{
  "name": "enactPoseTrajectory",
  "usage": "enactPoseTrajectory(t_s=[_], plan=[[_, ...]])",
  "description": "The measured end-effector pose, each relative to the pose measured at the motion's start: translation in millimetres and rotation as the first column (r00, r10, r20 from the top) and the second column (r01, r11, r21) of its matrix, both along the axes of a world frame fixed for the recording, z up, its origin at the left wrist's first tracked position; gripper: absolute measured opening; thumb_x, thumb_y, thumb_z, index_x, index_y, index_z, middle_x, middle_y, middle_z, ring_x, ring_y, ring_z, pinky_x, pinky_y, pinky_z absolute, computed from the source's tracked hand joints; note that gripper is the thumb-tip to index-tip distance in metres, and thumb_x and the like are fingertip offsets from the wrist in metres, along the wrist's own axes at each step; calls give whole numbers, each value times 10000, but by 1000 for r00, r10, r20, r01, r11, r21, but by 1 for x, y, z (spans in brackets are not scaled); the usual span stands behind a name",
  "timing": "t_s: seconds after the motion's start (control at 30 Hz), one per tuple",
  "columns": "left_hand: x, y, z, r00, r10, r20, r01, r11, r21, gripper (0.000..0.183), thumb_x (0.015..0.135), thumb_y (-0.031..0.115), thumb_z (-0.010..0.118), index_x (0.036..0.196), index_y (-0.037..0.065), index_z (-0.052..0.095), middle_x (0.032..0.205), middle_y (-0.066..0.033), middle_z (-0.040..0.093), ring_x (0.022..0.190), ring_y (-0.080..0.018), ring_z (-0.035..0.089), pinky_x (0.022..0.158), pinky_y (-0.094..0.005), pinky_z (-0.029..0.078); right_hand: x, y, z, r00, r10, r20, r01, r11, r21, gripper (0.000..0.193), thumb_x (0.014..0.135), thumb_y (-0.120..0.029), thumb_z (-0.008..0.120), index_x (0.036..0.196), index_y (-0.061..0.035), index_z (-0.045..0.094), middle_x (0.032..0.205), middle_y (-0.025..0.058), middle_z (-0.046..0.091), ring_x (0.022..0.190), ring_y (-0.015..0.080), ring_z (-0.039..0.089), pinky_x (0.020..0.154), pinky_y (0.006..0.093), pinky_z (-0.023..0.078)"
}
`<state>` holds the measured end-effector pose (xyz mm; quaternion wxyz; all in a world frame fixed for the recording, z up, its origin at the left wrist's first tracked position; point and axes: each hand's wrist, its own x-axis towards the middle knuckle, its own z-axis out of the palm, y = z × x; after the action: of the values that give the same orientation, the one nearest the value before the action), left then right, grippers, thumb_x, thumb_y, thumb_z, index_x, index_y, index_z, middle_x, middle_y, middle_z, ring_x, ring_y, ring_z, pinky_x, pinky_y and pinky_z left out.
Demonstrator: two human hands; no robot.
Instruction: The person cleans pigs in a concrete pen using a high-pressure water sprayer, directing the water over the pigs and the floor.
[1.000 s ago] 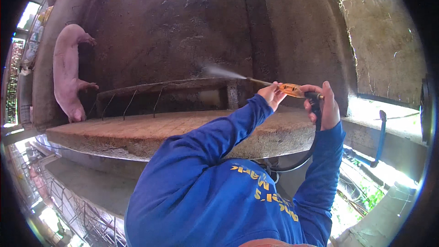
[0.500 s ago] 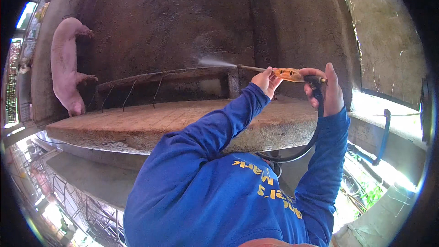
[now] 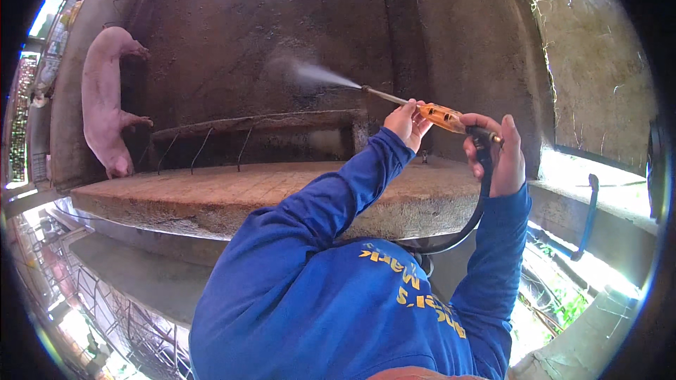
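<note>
A pressure washer gun [image 3: 442, 117] with an orange body and thin metal wand is held across the view, pointing left and slightly away. My left hand [image 3: 408, 125] grips it near the front, where the wand meets the body. Round the rear handle my right hand [image 3: 498, 156] is closed, its thumb raised. White water spray [image 3: 324, 75] fans out from the nozzle over the wet concrete floor [image 3: 267, 21]. From the handle a black hose [image 3: 470, 224] curves down behind my blue sleeve.
A pink pig [image 3: 103, 98] stands at the far left, against the pen's side. Between me and the floor runs a low concrete wall [image 3: 176, 200], with bent metal rods [image 3: 202, 148] beside a trough. A blue pipe [image 3: 589, 218] is at the right.
The nozzle has swung farther away, so the wand now slants upward in view and the spray lands farther out on the floor. My right hand has dropped slightly nearer.
</note>
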<state>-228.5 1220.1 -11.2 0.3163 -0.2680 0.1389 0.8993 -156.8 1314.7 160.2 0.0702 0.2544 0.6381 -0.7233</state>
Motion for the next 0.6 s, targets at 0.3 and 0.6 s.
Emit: enactPoseTrajectory(t_s=[0.3,0.6], plan=[[43,24,-10,991,-88,105,84,996,37,122,856,113,440,843,0,484,835,-95,551,807,-204,551,745,-325,489,22,19,17,991,24,130,-43,989,144,633,824,-571,282,943,-16,563,545,-7,474,345,24,350,336,150,279],[19,54,2,978,-209,-10,209,972,108,105,843,124,465,844,21,486,828,-81,545,787,-200,545,687,-309,465,40,13,20,994,-81,-77,101,950,297,536,844,-501,323,956,-33,560,595,5,486,404,37,382,369,162,298]])
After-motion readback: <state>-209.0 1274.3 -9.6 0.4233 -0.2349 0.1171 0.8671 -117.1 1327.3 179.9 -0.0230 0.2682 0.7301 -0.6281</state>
